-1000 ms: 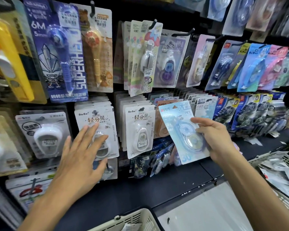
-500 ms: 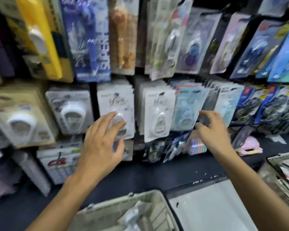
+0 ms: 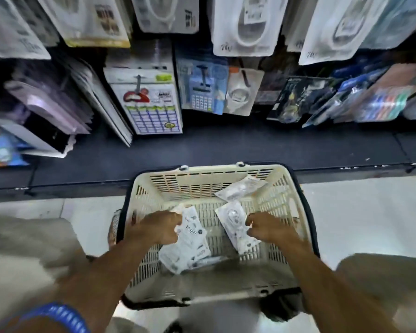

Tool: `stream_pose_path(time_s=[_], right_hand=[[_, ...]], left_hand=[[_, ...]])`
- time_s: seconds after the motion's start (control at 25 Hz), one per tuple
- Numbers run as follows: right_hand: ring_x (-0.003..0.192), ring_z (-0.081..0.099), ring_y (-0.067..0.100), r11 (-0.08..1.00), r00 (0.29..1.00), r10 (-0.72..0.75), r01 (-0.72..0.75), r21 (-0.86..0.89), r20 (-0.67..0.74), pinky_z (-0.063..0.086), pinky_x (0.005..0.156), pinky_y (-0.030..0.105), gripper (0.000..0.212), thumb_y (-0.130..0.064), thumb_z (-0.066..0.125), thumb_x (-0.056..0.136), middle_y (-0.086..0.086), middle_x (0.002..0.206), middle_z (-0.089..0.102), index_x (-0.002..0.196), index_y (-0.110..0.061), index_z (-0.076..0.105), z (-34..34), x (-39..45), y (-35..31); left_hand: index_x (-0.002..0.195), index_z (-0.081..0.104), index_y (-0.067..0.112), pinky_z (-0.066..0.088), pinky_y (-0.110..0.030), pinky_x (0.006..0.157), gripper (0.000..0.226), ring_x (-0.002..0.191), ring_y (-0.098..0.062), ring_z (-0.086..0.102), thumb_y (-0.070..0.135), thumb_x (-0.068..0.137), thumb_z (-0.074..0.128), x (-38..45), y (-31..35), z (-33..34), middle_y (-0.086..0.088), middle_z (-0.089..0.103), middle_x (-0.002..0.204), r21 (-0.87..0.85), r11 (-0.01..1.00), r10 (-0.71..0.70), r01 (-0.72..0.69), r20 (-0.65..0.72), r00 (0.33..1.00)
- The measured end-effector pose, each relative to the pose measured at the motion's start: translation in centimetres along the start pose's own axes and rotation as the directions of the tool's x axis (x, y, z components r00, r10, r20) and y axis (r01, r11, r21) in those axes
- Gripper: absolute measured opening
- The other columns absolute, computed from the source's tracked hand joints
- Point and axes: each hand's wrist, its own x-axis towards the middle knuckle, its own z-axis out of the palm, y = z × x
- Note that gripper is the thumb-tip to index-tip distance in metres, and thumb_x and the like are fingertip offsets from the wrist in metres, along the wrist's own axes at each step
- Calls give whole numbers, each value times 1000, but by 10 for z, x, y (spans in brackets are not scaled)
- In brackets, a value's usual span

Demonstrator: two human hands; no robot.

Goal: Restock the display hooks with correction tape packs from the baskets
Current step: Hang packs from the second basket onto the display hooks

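My left hand [image 3: 157, 228] is down in the cream basket [image 3: 202, 182], fingers curled round the top edge of a white pack [image 3: 190, 239] that lies on a small heap near the basket's near-left side. Right of it, my right hand [image 3: 265, 228] pinches the edge of a second pack [image 3: 234, 224], which lies tilted on the basket floor. A third pack [image 3: 240, 188] leans against the far wall. Above the dark shelf [image 3: 226, 146], more packs hang on the display [image 3: 243, 25], blurred.
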Motion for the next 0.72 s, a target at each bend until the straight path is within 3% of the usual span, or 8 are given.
stream_pose_path(time_s=[0.08, 0.2, 0.28, 0.36, 0.44, 0.48, 0.56, 0.72], right_hand=[[137, 47, 25, 994, 996, 80, -83, 74, 48, 37, 103, 24, 49, -25, 60, 98, 9, 153, 46, 144, -12, 48, 34, 22, 8], [121, 60, 30, 956, 987, 151, -131, 261, -61, 44, 95, 29, 47, -27, 65, 94, 14, 137, 59, 138, -13, 53, 57, 48, -1], [110, 63, 27, 937, 991, 107, -71, 342, -86, 39, 86, 26, 31, -25, 63, 94, 8, 120, 68, 124, -17, 61, 70, 62, -14], [105, 64, 23, 890, 999, 42, -36, 455, -2, 42, 80, 21, 22, -18, 64, 92, 1, 110, 69, 114, -20, 63, 84, 71, -33], [110, 65, 20, 774, 986, -71, -39, 631, 148, 52, 91, 28, 41, -10, 74, 84, 0, 117, 70, 122, -18, 61, 101, 73, -52], [110, 65, 18, 716, 972, -127, -48, 696, 197, 56, 88, 29, 53, -7, 79, 80, -1, 119, 70, 127, -19, 59, 107, 73, -60], [107, 66, 9, 634, 949, -183, -87, 769, 258, 56, 76, 19, 67, -7, 83, 75, -10, 119, 69, 132, -28, 54, 116, 77, -75], [86, 68, -7, 525, 972, -100, -128, 842, 210, 53, 64, 10, 54, -1, 83, 75, -14, 105, 73, 118, -27, 63, 122, 87, -84]], left_hand=[[148, 43, 27, 50, -32, 94, 65, 123, -26, 59, 26, 88, 65, 14, -14, 30, -6, 56, 144, -108, 991, -70, 73, 31, 997], [159, 25, 21, 47, -35, 105, 86, 135, -27, 50, 22, 85, 70, 39, -14, 51, -8, 42, 158, -404, 905, -164, 131, -48, 985], [159, 23, 15, 51, -40, 102, 92, 130, -30, 53, 15, 82, 75, 56, -11, 65, -12, 44, 154, -646, 734, -305, 208, -41, 951], [149, 32, 11, 58, -36, 81, 89, 111, -25, 59, 0, 75, 81, 69, -11, 80, -13, 57, 139, -820, 514, -404, 254, 30, 914], [146, 30, 15, 53, -29, 69, 94, 100, -22, 59, -5, 71, 84, 76, -15, 92, -9, 62, 130, -896, 361, -406, 257, 97, 909], [146, 29, 16, 51, -29, 71, 96, 97, -21, 60, -4, 71, 85, 79, -17, 94, -6, 63, 124, -916, 310, -401, 253, 115, 909], [143, 33, 17, 51, -30, 72, 92, 88, -15, 63, 0, 71, 87, 86, -24, 95, 1, 65, 108, -941, 239, -405, 240, 128, 905], [116, 56, 18, 52, -22, 53, 57, 70, -5, 70, 9, 71, 90, 89, -22, 99, 5, 70, 99, -963, 138, -406, 232, 159, 900]])
